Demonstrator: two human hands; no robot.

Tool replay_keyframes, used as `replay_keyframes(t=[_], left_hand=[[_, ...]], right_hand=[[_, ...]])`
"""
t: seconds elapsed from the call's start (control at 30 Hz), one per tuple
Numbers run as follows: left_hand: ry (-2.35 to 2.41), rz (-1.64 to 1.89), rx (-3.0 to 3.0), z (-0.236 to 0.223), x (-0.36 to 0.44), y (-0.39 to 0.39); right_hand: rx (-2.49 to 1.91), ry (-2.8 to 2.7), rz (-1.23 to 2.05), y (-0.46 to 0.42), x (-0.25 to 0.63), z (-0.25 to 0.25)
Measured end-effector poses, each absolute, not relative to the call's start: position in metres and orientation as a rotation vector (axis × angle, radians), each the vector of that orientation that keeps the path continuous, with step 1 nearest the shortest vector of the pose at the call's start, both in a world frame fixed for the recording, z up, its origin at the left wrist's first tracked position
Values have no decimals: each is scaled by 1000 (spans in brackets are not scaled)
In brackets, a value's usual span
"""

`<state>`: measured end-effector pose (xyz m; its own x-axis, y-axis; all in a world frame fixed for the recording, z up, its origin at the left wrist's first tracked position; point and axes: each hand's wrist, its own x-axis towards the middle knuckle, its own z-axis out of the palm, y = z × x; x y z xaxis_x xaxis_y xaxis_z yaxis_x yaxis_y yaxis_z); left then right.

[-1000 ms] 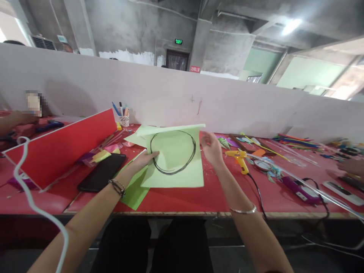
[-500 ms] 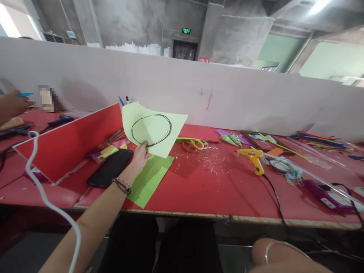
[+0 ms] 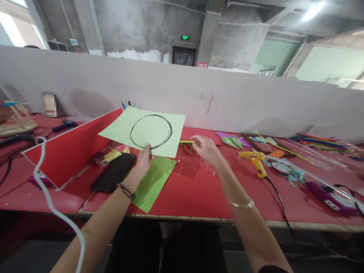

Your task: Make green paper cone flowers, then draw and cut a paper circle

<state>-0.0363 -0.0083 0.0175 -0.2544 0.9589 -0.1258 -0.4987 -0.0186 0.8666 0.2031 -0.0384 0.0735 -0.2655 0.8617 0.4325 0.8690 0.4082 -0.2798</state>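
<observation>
A pale green sheet of paper (image 3: 116, 129) carries a circle drawn in several black strokes. My left hand (image 3: 144, 161) grips its near edge, thumb on top, and holds it raised over the table. Just right of the sheet, apart from it, is my right hand (image 3: 206, 148). Its fingers are loosely bent and I see nothing held in them. Below the raised sheet, a darker green sheet (image 3: 156, 182) lies on the red tabletop. Red and yellow loops (image 3: 188, 149) lie behind my right hand, partly hidden by it.
A black phone (image 3: 113, 172) lies beside an upright red board (image 3: 76, 148). To the right are a yellow glue gun (image 3: 256, 161) with its cord, a purple device (image 3: 324, 197) and colourful pipe cleaners (image 3: 315, 146). A white cable (image 3: 54, 208) hangs at left. Another person's hand (image 3: 5, 112) is at far left.
My right hand has come up from the lower right edge to beside the sheet. The pale sheet has flattened out, its left side spreading leftward. The left hand keeps its hold.
</observation>
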Motion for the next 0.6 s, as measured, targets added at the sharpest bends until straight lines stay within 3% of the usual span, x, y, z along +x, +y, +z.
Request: replay_keyframes(t=[0.1,0.23,0.6], left_hand=[[1035,1557,640,16,-36,-9],[1045,1537,596,16,-35,-9],[1137,1491,725,7,-38,-7]], right_hand=[[-1961,-2132,-80,10,195,43],[-2144,-2086,-34,46,196,13],[-2441,-2061,194,70,185,31]])
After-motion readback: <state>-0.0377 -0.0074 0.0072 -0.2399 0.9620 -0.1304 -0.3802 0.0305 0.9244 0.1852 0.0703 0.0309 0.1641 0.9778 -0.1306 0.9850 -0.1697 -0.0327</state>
